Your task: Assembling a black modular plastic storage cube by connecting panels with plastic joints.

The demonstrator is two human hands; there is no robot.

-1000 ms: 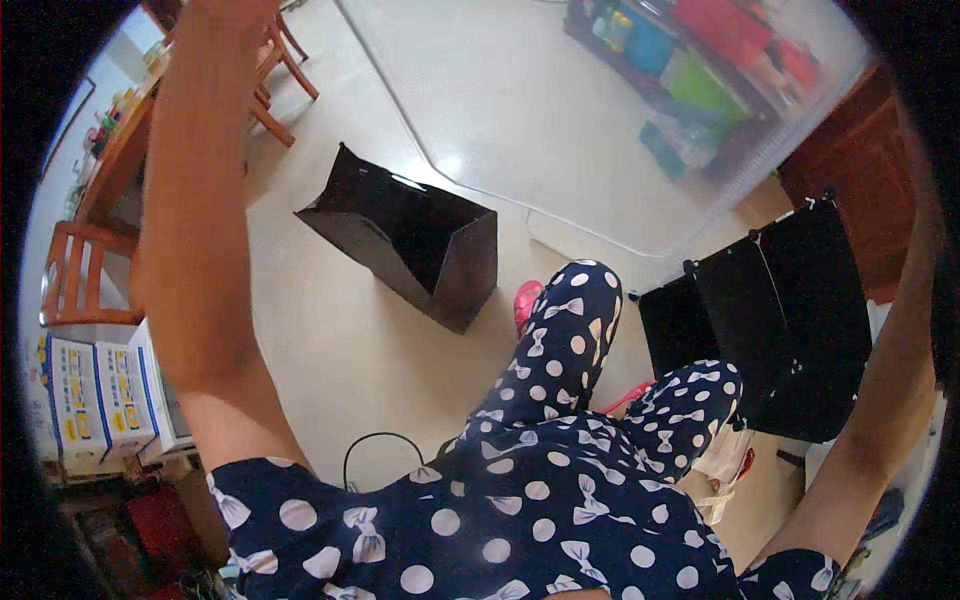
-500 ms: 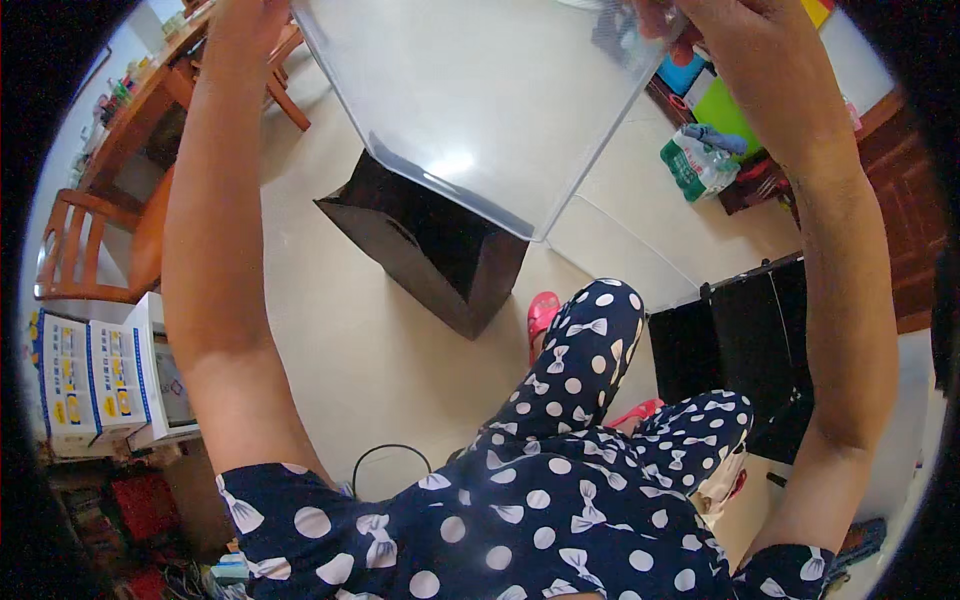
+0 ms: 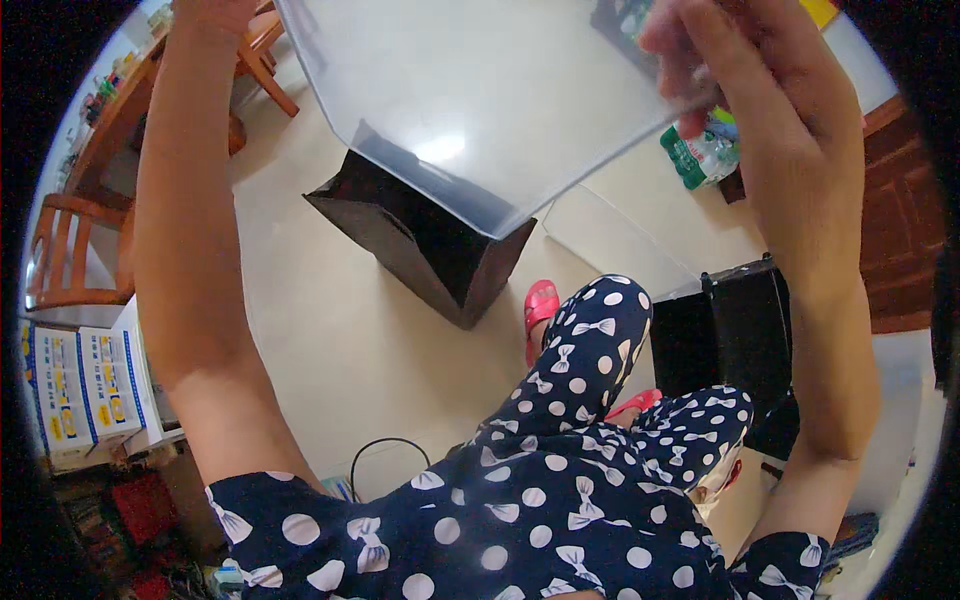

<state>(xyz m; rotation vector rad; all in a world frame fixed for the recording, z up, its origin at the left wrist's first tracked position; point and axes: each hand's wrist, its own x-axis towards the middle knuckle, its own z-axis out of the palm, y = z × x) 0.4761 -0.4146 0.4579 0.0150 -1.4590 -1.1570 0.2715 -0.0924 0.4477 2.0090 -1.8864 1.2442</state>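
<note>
A large clear plastic panel [image 3: 430,70] with a pale rim hangs tilted in front of me at the top of the view. My right hand [image 3: 745,70] pinches its right edge, thumb and fingers closed on it. At the upper left, my left hand [image 3: 215,12] is near the panel's left edge; its fingers are cut off by the top of the picture, so I cannot see whether it touches. Below and partly behind the panel, a black bag [image 3: 400,250] stands on the floor with its mouth open.
To the left are a wooden chair [image 3: 80,250] and white boxes [image 3: 85,390]. A black box-like thing [image 3: 745,310] stands at right, with another clear sheet [image 3: 630,235] beside it. A green-and-white plastic package [image 3: 700,155] lies beyond. A thin black loop [image 3: 388,441] rises near my left side.
The panel has shifted slightly left and tilted, its lower right corner moving left. My left hand has moved left, away from the panel's edge. My right hand has come lower in view.
</note>
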